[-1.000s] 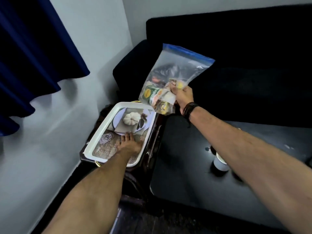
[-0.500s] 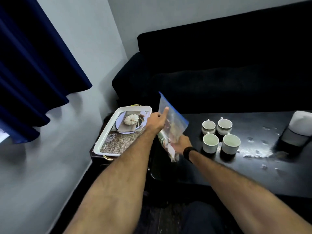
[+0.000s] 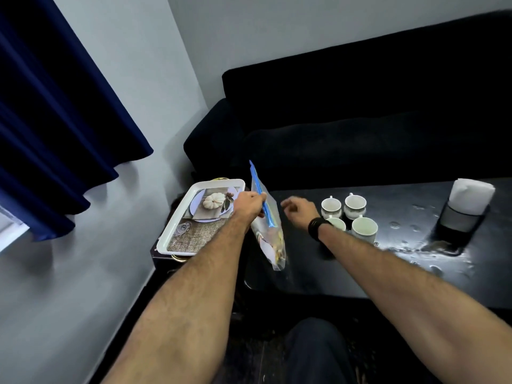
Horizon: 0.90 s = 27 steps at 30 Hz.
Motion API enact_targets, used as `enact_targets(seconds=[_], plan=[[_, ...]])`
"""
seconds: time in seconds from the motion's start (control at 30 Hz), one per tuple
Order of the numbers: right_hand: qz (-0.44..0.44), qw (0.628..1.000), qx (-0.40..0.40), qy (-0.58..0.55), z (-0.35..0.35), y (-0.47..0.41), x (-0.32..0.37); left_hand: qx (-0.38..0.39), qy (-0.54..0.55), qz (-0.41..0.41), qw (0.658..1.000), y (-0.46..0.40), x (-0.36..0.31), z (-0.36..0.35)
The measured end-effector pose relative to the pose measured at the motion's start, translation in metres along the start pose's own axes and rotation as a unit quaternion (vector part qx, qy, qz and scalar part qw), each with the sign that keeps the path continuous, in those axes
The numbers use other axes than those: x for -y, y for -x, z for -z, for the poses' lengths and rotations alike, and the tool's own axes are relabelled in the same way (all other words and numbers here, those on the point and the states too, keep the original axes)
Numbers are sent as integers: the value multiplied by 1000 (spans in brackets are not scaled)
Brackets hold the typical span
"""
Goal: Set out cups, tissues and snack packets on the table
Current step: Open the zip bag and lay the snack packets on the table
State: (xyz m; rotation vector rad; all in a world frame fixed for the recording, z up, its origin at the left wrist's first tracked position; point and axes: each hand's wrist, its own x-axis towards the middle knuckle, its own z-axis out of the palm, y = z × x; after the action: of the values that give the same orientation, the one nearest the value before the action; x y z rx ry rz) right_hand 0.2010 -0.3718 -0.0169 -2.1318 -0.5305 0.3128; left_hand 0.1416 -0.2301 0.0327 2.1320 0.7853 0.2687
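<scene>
My left hand [image 3: 248, 205] pinches the blue zip edge of a clear plastic bag [image 3: 268, 239] holding snack packets. The bag hangs over the left end of the black table [image 3: 318, 275]. My right hand [image 3: 300, 209], with a black wristband, hovers just right of the bag with its fingers curled and nothing in them. Several white cups [image 3: 354, 207] stand grouped on the table right of that hand. A stack of white tissues [image 3: 471, 195] sits in a dark holder at the table's right end.
A white tray [image 3: 177, 231] with a printed pumpkin picture rests on a small dark stand left of the table. A black sofa [image 3: 360, 120] runs behind the table. Blue curtains [image 3: 55, 120] hang at left. Wet spots mark the tabletop near the tissue holder.
The bag came from over the tray to the table's left end. My left hand left the tray and took the bag's top; my right hand has let go of the bag.
</scene>
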Motion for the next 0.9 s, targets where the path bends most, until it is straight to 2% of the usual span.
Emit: enact_targets(seconds=[0.07, 0.13, 0.23, 0.33, 0.43, 0.63, 0.73, 0.83, 0.9], plan=[[-6, 988, -9, -153, 14, 3, 15, 10, 70, 20, 997, 4, -3, -1], [0, 976, 23, -215, 20, 9, 29, 27, 134, 47, 990, 9, -7, -7], [11, 993, 16, -120, 24, 16, 38, 29, 207, 82, 975, 19, -7, -15], [-2, 995, 12, -103, 26, 15, 34, 42, 252, 109, 961, 27, 0, -18], [-8, 996, 7, -92, 28, 16, 32, 65, 249, 103, 961, 31, 1, -18], [28, 999, -5, 39, 35, 21, 43, 91, 214, 61, 971, 35, -4, -16], [36, 998, 2, 52, 37, 25, 45, 86, 185, 37, 978, 35, -3, -18], [20, 1000, 19, -6, 37, 25, 44, 86, 183, 30, 979, 34, 0, -16], [30, 999, 41, -3, 38, 25, 41, 98, 190, 35, 976, 35, 3, -13]])
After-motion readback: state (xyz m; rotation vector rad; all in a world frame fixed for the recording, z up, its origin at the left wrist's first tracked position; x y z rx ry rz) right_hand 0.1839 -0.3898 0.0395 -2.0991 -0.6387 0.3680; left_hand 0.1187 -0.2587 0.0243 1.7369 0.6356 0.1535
